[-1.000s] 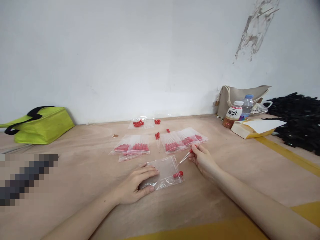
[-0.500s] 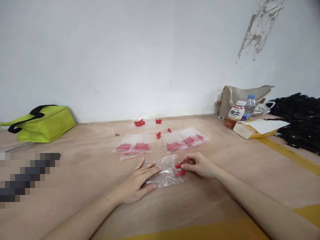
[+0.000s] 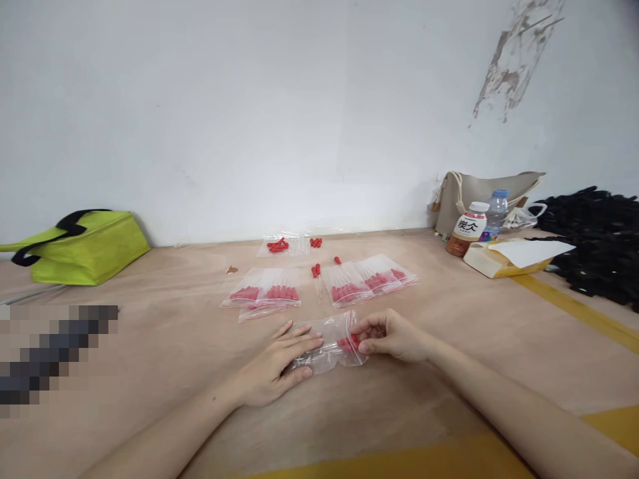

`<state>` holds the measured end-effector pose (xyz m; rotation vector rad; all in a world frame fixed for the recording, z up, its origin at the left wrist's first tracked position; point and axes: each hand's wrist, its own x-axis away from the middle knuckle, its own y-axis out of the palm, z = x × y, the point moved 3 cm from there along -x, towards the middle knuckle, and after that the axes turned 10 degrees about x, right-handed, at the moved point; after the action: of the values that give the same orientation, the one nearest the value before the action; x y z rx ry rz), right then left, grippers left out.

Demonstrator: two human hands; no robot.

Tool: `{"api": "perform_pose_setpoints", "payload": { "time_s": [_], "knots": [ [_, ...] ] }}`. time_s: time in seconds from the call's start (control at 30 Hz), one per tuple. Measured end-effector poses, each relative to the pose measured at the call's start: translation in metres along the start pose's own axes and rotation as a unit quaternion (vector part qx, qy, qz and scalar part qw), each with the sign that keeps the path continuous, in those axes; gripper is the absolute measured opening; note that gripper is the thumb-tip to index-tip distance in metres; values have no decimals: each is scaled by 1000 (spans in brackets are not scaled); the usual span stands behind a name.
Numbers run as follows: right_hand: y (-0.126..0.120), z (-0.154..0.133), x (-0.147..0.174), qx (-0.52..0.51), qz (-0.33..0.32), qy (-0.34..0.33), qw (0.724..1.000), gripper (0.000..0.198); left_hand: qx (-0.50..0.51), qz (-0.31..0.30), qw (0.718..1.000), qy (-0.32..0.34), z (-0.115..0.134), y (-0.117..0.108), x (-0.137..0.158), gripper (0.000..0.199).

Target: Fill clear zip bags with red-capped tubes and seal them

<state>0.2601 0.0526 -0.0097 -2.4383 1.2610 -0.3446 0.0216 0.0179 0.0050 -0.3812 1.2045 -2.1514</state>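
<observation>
A clear zip bag [image 3: 327,342] lies flat on the wooden table [image 3: 174,332] in front of me. My left hand [image 3: 272,362] rests palm down on its left half, pinning it. My right hand [image 3: 387,334] pinches the bag's open right end, where the red bulbs of glass droppers [image 3: 347,344] show through the plastic. Behind lie filled bags of red-capped droppers on the left [image 3: 264,293] and on the right [image 3: 367,279], with loose droppers [image 3: 316,273] between them.
A lime green bag [image 3: 80,249] sits at the far left by the wall. At the right stand a beige tote [image 3: 484,193], two bottles [image 3: 466,229], a yellow box with paper [image 3: 509,256] and a black heap [image 3: 594,239]. Another small bag with red caps [image 3: 282,246] lies near the wall.
My right hand brought a red-bulbed dropper from near the filled bags down to the bag's mouth and pushed it inside. My left hand stayed pressed on the bag.
</observation>
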Motion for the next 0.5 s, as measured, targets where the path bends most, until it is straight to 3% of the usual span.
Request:
{"api": "perform_pose_setpoints", "payload": {
  "time_s": [0.17,0.3,0.4,0.5],
  "knots": [
    [7,-5,-4,128,65,-79,987,27,-3,2,1000,-2,1,-1,-1,45],
    [4,-12,-1,184,94,-117,971,32,9,5,1000,-3,1,-1,-1,45],
    [8,-18,2,210,81,-98,970,35,12,5,1000,2,1,0,-1,45],
    [14,-20,5,211,144,-31,966,32,7,1,1000,4,1,0,-1,45]
  ]
}}
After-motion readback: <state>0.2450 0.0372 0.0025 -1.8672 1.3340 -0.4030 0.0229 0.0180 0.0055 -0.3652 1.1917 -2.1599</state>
